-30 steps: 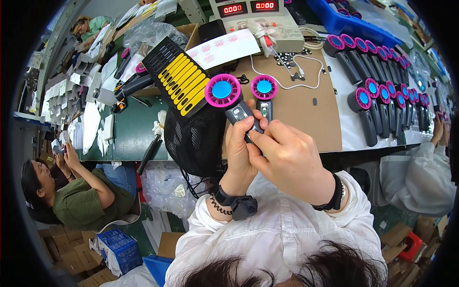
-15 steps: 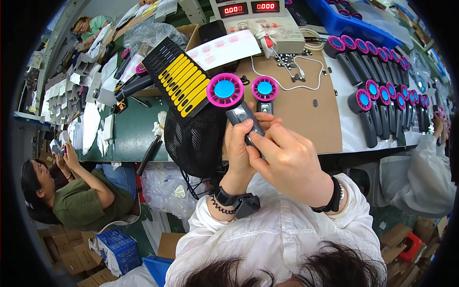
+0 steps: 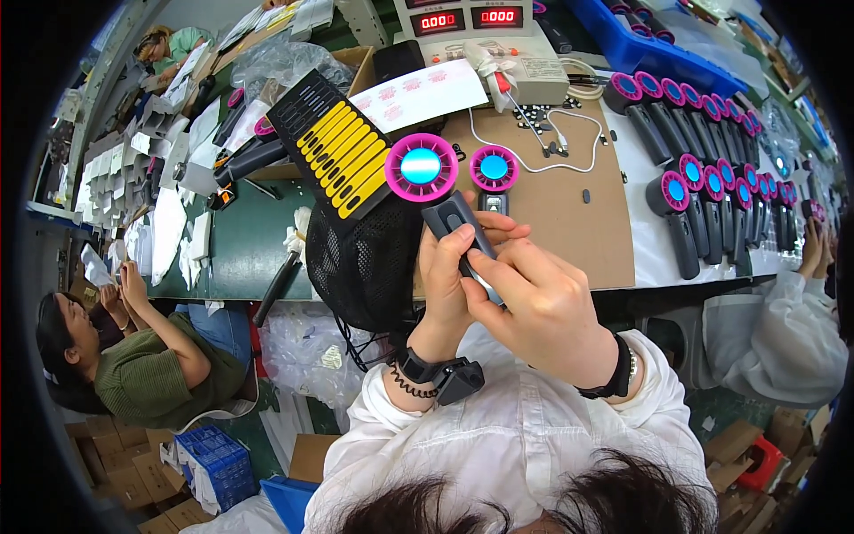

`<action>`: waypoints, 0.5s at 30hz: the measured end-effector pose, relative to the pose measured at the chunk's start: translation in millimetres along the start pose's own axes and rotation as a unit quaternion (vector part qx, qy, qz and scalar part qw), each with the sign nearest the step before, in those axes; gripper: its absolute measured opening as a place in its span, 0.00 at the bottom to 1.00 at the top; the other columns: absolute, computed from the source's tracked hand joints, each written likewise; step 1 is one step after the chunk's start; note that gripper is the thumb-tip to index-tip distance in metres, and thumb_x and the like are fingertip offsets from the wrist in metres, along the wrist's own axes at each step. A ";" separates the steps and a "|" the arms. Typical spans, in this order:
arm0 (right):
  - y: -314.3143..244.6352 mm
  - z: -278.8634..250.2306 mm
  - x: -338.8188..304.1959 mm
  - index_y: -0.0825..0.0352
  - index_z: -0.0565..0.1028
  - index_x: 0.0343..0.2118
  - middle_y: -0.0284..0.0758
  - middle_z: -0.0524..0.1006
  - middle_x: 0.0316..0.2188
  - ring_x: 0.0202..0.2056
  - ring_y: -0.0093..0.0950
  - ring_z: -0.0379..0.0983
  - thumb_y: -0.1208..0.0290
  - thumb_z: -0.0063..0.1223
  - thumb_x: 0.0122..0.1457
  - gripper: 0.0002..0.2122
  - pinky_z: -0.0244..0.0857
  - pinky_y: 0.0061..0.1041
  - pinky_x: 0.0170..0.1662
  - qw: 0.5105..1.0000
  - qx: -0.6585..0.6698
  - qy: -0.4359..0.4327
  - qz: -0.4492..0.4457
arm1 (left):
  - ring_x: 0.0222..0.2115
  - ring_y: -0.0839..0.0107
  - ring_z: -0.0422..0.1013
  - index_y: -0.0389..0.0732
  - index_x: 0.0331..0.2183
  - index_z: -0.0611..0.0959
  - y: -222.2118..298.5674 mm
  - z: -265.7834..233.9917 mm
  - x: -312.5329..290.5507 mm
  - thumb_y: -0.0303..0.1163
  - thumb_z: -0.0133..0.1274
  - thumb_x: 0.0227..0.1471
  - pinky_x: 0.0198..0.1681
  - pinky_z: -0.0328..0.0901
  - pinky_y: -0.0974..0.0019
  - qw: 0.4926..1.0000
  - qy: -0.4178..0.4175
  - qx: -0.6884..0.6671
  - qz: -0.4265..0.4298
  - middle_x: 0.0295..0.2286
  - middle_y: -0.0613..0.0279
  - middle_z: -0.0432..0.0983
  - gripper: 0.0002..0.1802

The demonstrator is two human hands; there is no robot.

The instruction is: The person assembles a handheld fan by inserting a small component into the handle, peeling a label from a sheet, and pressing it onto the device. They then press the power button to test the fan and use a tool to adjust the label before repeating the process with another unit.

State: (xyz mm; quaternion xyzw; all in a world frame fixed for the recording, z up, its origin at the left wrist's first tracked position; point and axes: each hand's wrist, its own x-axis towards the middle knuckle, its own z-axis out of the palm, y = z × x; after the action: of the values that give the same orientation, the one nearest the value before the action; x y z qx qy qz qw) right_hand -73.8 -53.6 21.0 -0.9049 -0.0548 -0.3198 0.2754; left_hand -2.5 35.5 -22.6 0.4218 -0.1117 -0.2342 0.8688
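Handheld fan, grey-handled with a pink ring, sits clasped in the left hand; the right hand pinches its handle. Beyond them lie yellow label strips and a white label sheet.

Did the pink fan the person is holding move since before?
No. The held pink fan sits beside the second pink fan on the brown board, just as earlier.

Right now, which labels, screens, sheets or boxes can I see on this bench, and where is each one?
Two small red number screens: top centre, on a pale grey box.
White sticker sheet with pink marks: just below the screens, flat rectangle.
Black card of yellow label strips: left of centre, tilted.
Cardboard box: behind the card, brown, open.
Blue crate: on the floor, lower left.
Handheld fan: pink ring, grey handle, held by the left hand and right hand.
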 end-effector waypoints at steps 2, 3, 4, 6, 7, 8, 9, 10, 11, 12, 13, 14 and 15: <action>-0.8 -1.2 0.0 0.69 0.76 0.29 0.30 0.68 0.19 0.19 0.26 0.69 0.76 0.61 0.40 0.11 0.65 0.23 0.23 1.000 0.000 -0.002 -0.001 | 0.35 0.49 0.72 0.35 0.46 0.61 0.7 0.3 -0.3 0.34 0.42 0.49 0.39 0.68 0.54 1.000 -0.001 0.006 0.004 0.32 0.42 0.71 0.23; -1.1 -1.7 -0.1 0.69 0.76 0.29 0.30 0.68 0.19 0.19 0.26 0.69 0.76 0.61 0.40 0.10 0.65 0.23 0.23 1.000 0.000 -0.004 -0.001 | 0.35 0.49 0.72 0.35 0.46 0.61 0.9 0.3 -0.6 0.34 0.43 0.49 0.39 0.68 0.54 1.000 -0.004 0.001 0.004 0.32 0.42 0.71 0.23; -1.1 -1.9 -0.5 0.69 0.76 0.29 0.30 0.68 0.19 0.19 0.26 0.69 0.76 0.61 0.40 0.10 0.65 0.23 0.23 1.000 0.000 -0.003 -0.001 | 0.35 0.49 0.72 0.35 0.46 0.61 1.1 0.1 -0.8 0.34 0.43 0.48 0.39 0.68 0.54 1.000 -0.007 -0.003 0.003 0.32 0.42 0.71 0.23; -0.4 -1.1 -1.5 0.69 0.76 0.29 0.31 0.69 0.19 0.19 0.26 0.69 0.77 0.60 0.40 0.10 0.65 0.23 0.23 1.000 0.014 0.001 0.001 | 0.35 0.49 0.72 0.35 0.46 0.61 1.4 -0.4 -0.5 0.34 0.43 0.48 0.39 0.69 0.54 1.000 -0.010 -0.007 0.003 0.32 0.41 0.71 0.24; -0.2 -0.7 -1.8 0.69 0.76 0.29 0.31 0.69 0.19 0.19 0.26 0.69 0.77 0.60 0.40 0.11 0.65 0.23 0.23 1.000 0.021 0.003 0.002 | 0.35 0.48 0.72 0.34 0.47 0.61 1.4 -0.8 -0.2 0.33 0.43 0.48 0.39 0.69 0.54 1.000 -0.012 -0.007 0.008 0.32 0.41 0.71 0.24; -0.2 -0.6 -2.0 0.69 0.76 0.29 0.31 0.69 0.19 0.19 0.26 0.69 0.77 0.60 0.40 0.11 0.65 0.23 0.23 1.000 0.021 0.003 0.001 | 0.35 0.48 0.72 0.34 0.47 0.60 1.5 -1.1 0.1 0.33 0.43 0.48 0.39 0.69 0.54 1.000 -0.014 -0.006 0.013 0.33 0.40 0.71 0.24; -0.2 -0.4 -2.1 0.69 0.76 0.29 0.31 0.69 0.19 0.19 0.27 0.69 0.77 0.60 0.40 0.11 0.65 0.23 0.23 1.000 0.020 0.003 0.001 | 0.35 0.48 0.72 0.34 0.47 0.60 1.5 -1.2 0.4 0.32 0.43 0.48 0.39 0.69 0.54 1.000 -0.016 -0.005 0.017 0.33 0.40 0.71 0.25; -0.1 -0.4 -2.2 0.69 0.76 0.30 0.31 0.69 0.19 0.19 0.27 0.69 0.77 0.60 0.40 0.11 0.65 0.24 0.23 1.000 0.020 0.004 0.001 | 0.35 0.48 0.72 0.34 0.47 0.60 1.7 -0.9 0.6 0.32 0.43 0.48 0.39 0.69 0.54 1.000 -0.017 -0.005 0.018 0.33 0.40 0.71 0.25; -0.1 -0.4 -2.3 0.69 0.76 0.30 0.31 0.69 0.19 0.19 0.27 0.69 0.77 0.60 0.40 0.11 0.65 0.24 0.23 1.000 0.019 0.004 0.000 | 0.36 0.48 0.72 0.34 0.47 0.60 2.0 -0.5 0.8 0.32 0.44 0.48 0.39 0.70 0.54 1.000 -0.011 -0.013 0.009 0.33 0.39 0.70 0.25; 0.0 -0.3 -2.4 0.69 0.76 0.30 0.31 0.69 0.19 0.19 0.27 0.69 0.77 0.60 0.40 0.11 0.65 0.24 0.23 1.000 0.019 0.004 0.000 | 0.36 0.48 0.72 0.34 0.47 0.60 2.2 -0.1 0.9 0.32 0.44 0.48 0.38 0.70 0.54 1.000 -0.005 -0.021 0.000 0.33 0.39 0.70 0.25; 0.1 -0.1 -2.6 0.69 0.76 0.30 0.31 0.69 0.19 0.19 0.27 0.69 0.77 0.60 0.40 0.11 0.65 0.24 0.23 1.000 0.021 0.003 0.001 | 0.36 0.48 0.72 0.34 0.47 0.60 2.4 0.1 1.0 0.32 0.44 0.48 0.38 0.70 0.54 1.000 0.002 -0.029 -0.009 0.33 0.38 0.70 0.25; 0.2 0.1 -2.8 0.69 0.76 0.30 0.31 0.69 0.19 0.19 0.27 0.69 0.77 0.60 0.40 0.11 0.65 0.24 0.23 1.000 0.022 0.002 0.003 | 0.36 0.48 0.72 0.34 0.47 0.60 2.4 0.3 0.8 0.32 0.44 0.48 0.38 0.70 0.54 1.000 0.002 -0.029 -0.009 0.33 0.38 0.70 0.25; 0.4 0.2 -3.1 0.69 0.76 0.30 0.31 0.69 0.19 0.19 0.27 0.69 0.77 0.60 0.40 0.11 0.65 0.23 0.23 1.000 0.023 0.001 0.005 | 0.36 0.48 0.72 0.34 0.47 0.60 1.9 0.5 0.2 0.32 0.44 0.48 0.38 0.70 0.54 1.000 0.003 -0.029 -0.004 0.33 0.38 0.70 0.25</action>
State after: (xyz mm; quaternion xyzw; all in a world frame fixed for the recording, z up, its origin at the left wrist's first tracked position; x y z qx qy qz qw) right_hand -76.0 -53.5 18.8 -0.8981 -0.0577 -0.3184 0.2978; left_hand -1.9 36.0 -20.8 0.3974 -0.1005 -0.2393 0.8802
